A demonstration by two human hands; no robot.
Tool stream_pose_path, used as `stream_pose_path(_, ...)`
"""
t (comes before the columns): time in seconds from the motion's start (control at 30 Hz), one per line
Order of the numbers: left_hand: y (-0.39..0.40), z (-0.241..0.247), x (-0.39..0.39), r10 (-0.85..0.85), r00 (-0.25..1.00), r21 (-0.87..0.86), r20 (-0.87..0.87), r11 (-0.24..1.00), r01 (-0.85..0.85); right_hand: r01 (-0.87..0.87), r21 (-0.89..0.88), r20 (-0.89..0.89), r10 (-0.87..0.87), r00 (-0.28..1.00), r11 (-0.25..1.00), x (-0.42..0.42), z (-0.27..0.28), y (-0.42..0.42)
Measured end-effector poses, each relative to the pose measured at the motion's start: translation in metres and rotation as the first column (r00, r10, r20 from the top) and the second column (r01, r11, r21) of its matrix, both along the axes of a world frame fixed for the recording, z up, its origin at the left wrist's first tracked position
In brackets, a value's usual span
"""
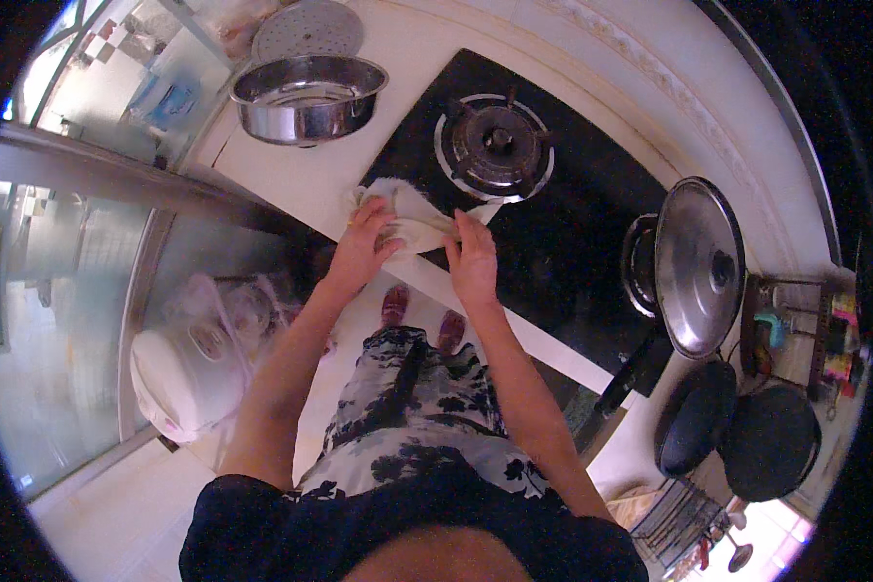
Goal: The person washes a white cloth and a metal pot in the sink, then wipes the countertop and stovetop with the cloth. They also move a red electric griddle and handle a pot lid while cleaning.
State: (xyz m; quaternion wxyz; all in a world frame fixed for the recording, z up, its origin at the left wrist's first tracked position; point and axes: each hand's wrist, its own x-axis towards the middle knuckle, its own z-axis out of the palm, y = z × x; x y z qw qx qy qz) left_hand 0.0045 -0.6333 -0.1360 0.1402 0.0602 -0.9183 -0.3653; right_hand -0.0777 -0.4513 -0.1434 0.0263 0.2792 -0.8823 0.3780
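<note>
A pale cloth (411, 218) is bunched between my two hands at the front left edge of the black gas cooktop (553, 240). My left hand (367, 233) grips its left end, fingers curled over the top. At the other end, my right hand (473, 251) pinches the fabric, and a white corner sticks out beyond the fingers. Just past the cloth is the left burner (498, 142), a dark grate inside a shiny ring. Whether the cloth rests on the cooktop or is slightly lifted, I cannot tell.
A steel pot (305, 109) stands on the counter at left, with a perforated steamer plate (309, 33) behind it. A metal lid (700, 269) covers the right burner area. Dark pans (771, 444) sit at far right. A white rice cooker (189, 378) is low on the left.
</note>
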Motion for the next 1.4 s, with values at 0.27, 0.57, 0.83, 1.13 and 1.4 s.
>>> stream_pose_path(0.27, -0.028, 0.043, -0.008, -0.08, 0.993, 0.267, 0.087, 0.962, 0.054, 0.132, -0.057, 0.283, -0.111, 0.953, 0.99, -0.009, 0.031, -0.003)
stream_pose_path(0.57, -0.066, 0.134, -0.028, -0.117, 0.99, 0.277, 0.081, 0.957, 0.09, 0.302, -0.326, 0.339, -0.188, 0.922, 0.896, -0.026, 0.142, 0.013)
stream_pose_path(0.83, -0.041, 0.154, -0.035, 0.008, 0.996, 0.442, -0.09, 0.896, 0.033, 0.296, -0.117, 0.101, -0.285, 0.953, 0.948, -0.005, 0.161, 0.02)
stream_pose_path(1.13, 0.016, 0.067, 0.002, -0.2, 0.98, 0.861, 0.019, -0.495, -0.118, 0.729, -0.541, 0.838, 0.341, 0.426, 0.42, 0.036, 0.101, -0.02)
stream_pose_path(1.4, 0.021, 0.092, -0.025, -0.474, 0.865, 0.307, -0.163, 0.809, 0.501, 0.569, -0.391, 0.528, -0.33, 0.782, 0.723, 0.025, 0.077, -0.007)
